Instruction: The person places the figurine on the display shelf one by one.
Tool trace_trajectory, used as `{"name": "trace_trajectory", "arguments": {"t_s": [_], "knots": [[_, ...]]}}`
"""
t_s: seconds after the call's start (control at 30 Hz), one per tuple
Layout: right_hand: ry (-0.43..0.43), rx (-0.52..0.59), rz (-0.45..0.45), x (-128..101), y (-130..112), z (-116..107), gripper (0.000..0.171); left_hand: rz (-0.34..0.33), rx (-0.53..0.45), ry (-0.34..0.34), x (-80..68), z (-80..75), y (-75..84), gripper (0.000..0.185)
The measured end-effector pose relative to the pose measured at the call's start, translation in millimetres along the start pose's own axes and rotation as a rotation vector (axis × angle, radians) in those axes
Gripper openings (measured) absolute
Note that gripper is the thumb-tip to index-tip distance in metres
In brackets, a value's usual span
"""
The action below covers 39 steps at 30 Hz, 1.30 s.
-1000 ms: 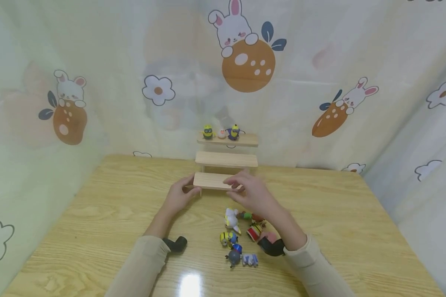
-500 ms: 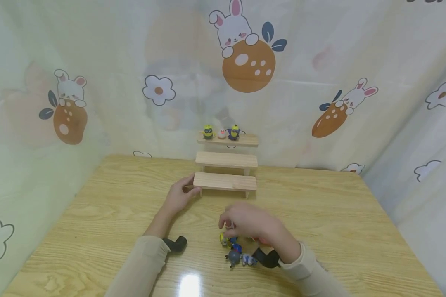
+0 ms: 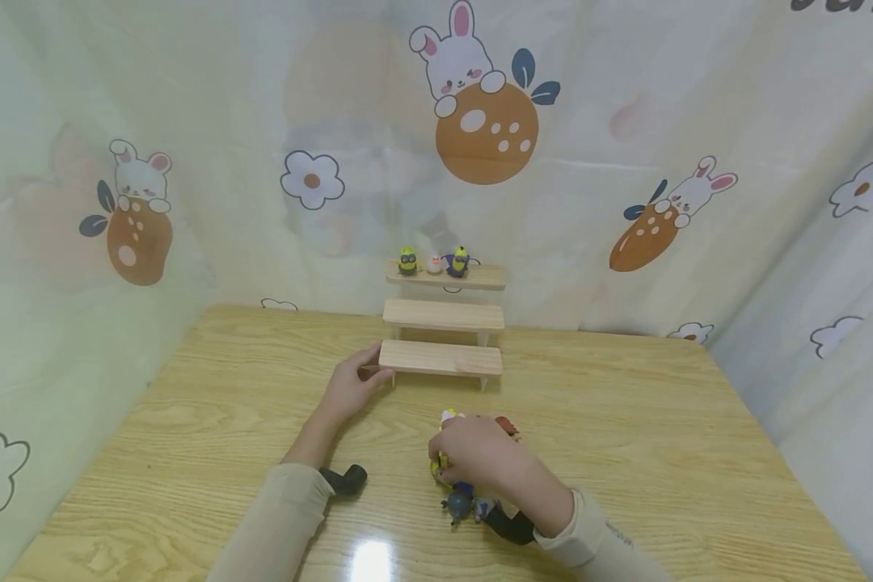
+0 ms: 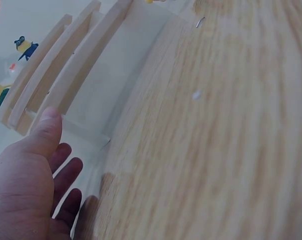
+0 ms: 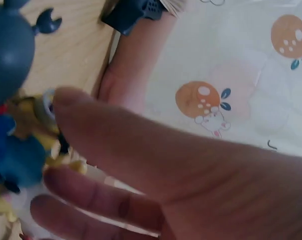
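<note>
My left hand rests at the left end of the three-tier wooden shelf. In the left wrist view the thumb touches the end of the lowest board, the other fingers loosely extended beside it. My right hand is down among the toy figures and pinches a yellow Minion figure between thumb and fingers. A grey-headed figure lies just nearer to me, beside a small white-and-blue figure. Beyond the hand a white-and-yellow figure shows partly; other figures are mostly hidden beneath it.
On the top tier stand two Minion figures, one green-clothed and one dark-caped, with a small white duck-like figure between them. A patterned curtain hangs behind the wooden table.
My right hand has gone from the lowest board's right end back to the toy figures and closed on the yellow Minion figure. The left hand has stayed at the shelf.
</note>
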State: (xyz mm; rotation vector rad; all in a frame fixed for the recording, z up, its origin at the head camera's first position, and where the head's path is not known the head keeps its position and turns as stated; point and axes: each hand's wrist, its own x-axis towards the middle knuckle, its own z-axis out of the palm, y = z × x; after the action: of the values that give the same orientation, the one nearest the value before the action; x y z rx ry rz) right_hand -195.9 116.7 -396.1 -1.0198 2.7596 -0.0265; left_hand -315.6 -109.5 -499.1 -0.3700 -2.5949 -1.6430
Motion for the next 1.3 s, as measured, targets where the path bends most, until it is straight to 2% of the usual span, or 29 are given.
{"name": "trace_trajectory", "arguments": {"t_s": [0.1,0.47,0.7,0.83,1.0,1.13,1.3], "knots": [[0.013,-0.037,0.029,0,-4,4,0.02,0.008,0.0,-0.002,-0.4,0.5,0.3,0.064],[0.043,-0.278,0.107,3,-16,20,0.029,-0.001,0.002,-0.01,-2.5,1.0,1.5,0.066],[0.12,-0.329,0.221,6,-27,30,0.026,-0.002,-0.016,-0.015,-3.4,1.0,2.2,0.067],[0.103,-0.251,0.234,7,-26,27,0.026,0.012,-0.023,-0.016,-2.9,1.1,1.6,0.067],[0.065,-0.095,0.156,5,-11,17,0.031,0.03,-0.025,-0.013,-2.1,0.4,0.4,0.067],[0.046,0.084,0.097,2,4,8,0.032,0.043,-0.027,-0.003,-0.7,-0.1,-0.2,0.065],[-0.001,0.298,0.071,2,20,-1,0.03,0.048,-0.032,-0.008,1.5,0.4,-1.1,0.065]]}}
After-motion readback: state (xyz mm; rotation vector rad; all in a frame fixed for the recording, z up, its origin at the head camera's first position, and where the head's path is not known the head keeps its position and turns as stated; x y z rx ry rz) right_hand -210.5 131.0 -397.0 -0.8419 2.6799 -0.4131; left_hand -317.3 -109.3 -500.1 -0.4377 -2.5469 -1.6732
